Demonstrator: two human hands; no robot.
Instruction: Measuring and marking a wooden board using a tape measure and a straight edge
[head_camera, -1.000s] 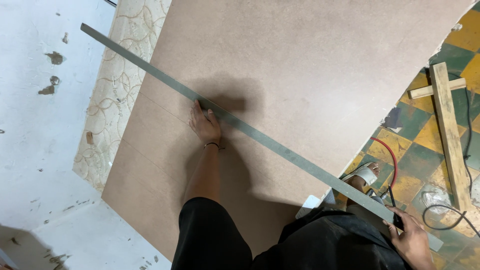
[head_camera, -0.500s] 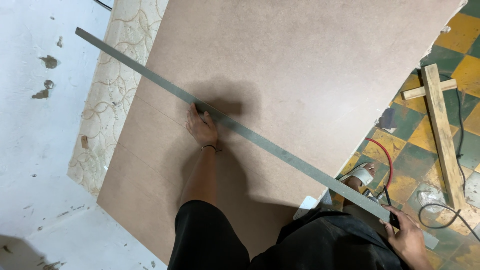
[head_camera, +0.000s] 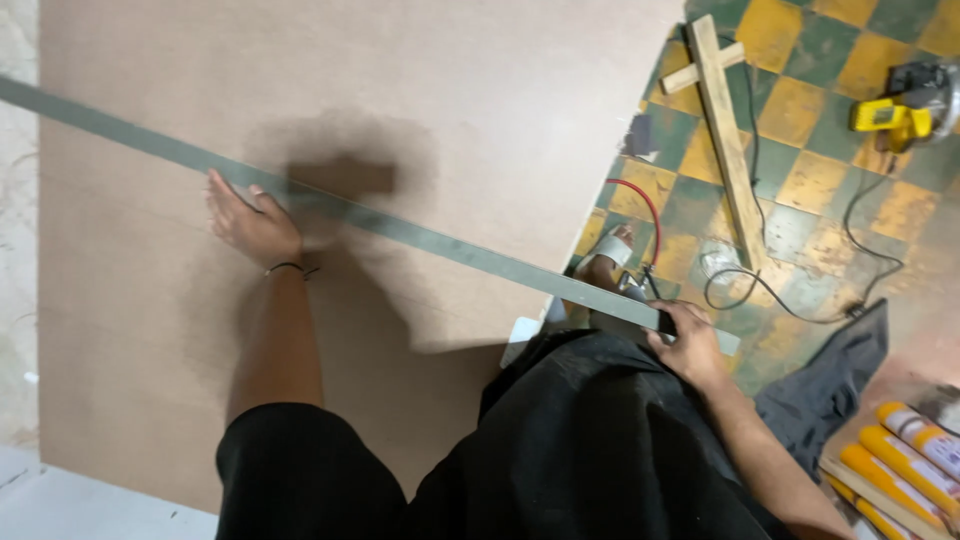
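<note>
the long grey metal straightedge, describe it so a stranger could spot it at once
On the big brown fibreboard sheet, a long flat grey metal straightedge runs diagonally past the board's edge. Both hands, left and right, rest on it; the wooden strips nearby are shorter.

Floor past the board edge: green/yellow checker tiles (head_camera: 800, 120), worn. Wooden cross-shaped batten piece (head_camera: 725, 120) lies above the near-end grip point, well apart. Yellow power tool (head_camera: 905, 110) in the top right corner, far up-right of that grip. Black cable (head_camera: 800, 300) snakes from there down toward the grip, a loop ending near it. Red cable (head_camera: 640, 200) arcs just above the grip, beside a sandalled foot (head_camera: 610, 250). Dark cloth (head_camera: 830, 390) on the floor, right of and below the grip. Yellow/orange tubes (head_camera: 900, 460) stacked bottom right. Black clothing (head_camera: 560, 450) directly below.
</note>
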